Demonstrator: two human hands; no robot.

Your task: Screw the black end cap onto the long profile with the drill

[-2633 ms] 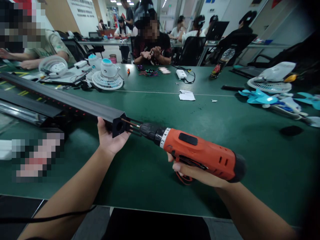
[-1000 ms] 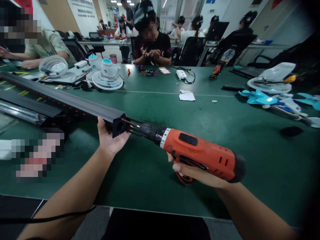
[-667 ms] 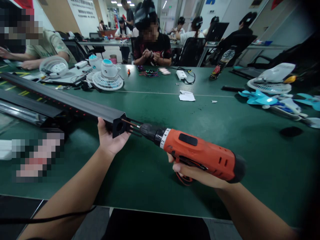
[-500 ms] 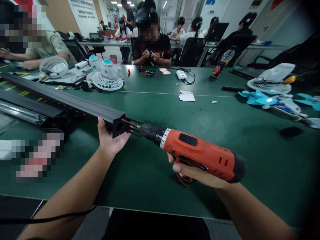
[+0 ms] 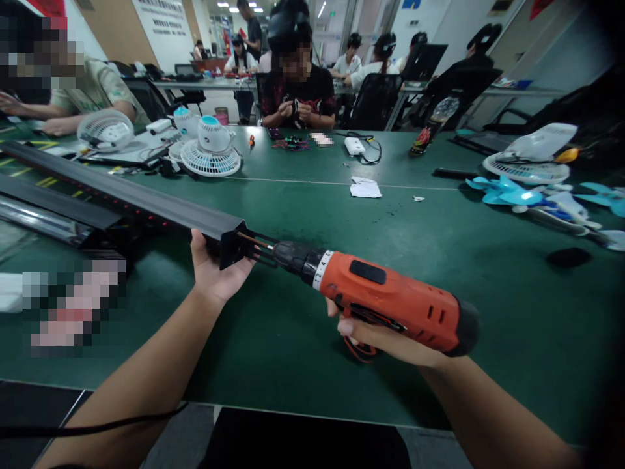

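Observation:
My left hand point(image 5: 219, 277) is closed from below around the near end of a long black rail point(image 5: 161, 198), thumb up along its side. The rail slants away to the far left. A dark square end plate point(image 5: 231, 250) faces toward the right. My right hand point(image 5: 359, 329) grips the handle of an orange cordless drill point(image 5: 395, 296), mostly hidden beneath its body. The long thin bit point(image 5: 256, 241) reaches from the black chuck to the upper corner of the end plate. Thin black prongs or wires stick out beside the bit; I cannot make out which.
More dark rails point(image 5: 58, 205) lie at left. White fans point(image 5: 211, 146) stand farther back, and blue fan blades point(image 5: 508, 191) lie at right. Folded white paper point(image 5: 365, 187) and a bottle point(image 5: 434, 127) are across the green table point(image 5: 303, 365). A person point(image 5: 297, 85) sits opposite.
My hands, the drill and the rail stay nearly in place. The round opening seen in the end plate no longer stands out. The person opposite has lowered their head and shifted their hands slightly.

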